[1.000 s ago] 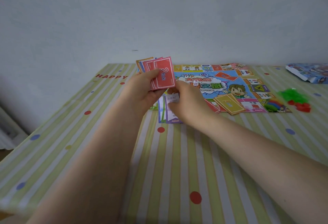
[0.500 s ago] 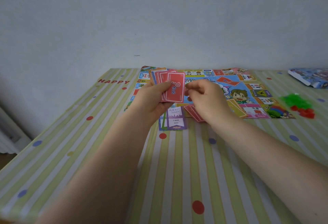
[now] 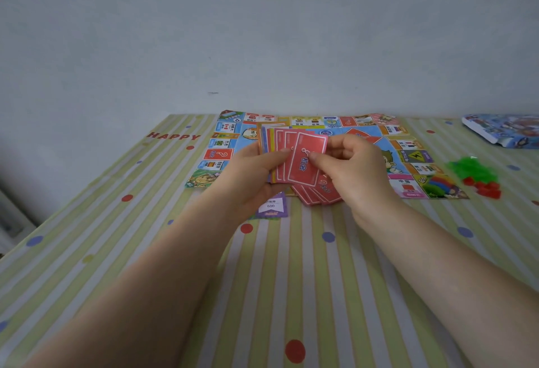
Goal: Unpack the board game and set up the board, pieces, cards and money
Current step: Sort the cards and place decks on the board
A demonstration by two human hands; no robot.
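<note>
I see the board (image 3: 326, 131) on the table (image 3: 291, 280), a box (image 3: 501, 131) probably far right, pieces (image 3: 478, 175) between them.

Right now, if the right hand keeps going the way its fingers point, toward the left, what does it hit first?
The right hand already pinches the front red card; next in line is the left hand gripping the fan. Depth between them is unclear.

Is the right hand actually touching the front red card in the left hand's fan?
Touching. The head view shows the right hand with its thumb lying on the face of the front red card, which the left hand holds fanned.
</note>
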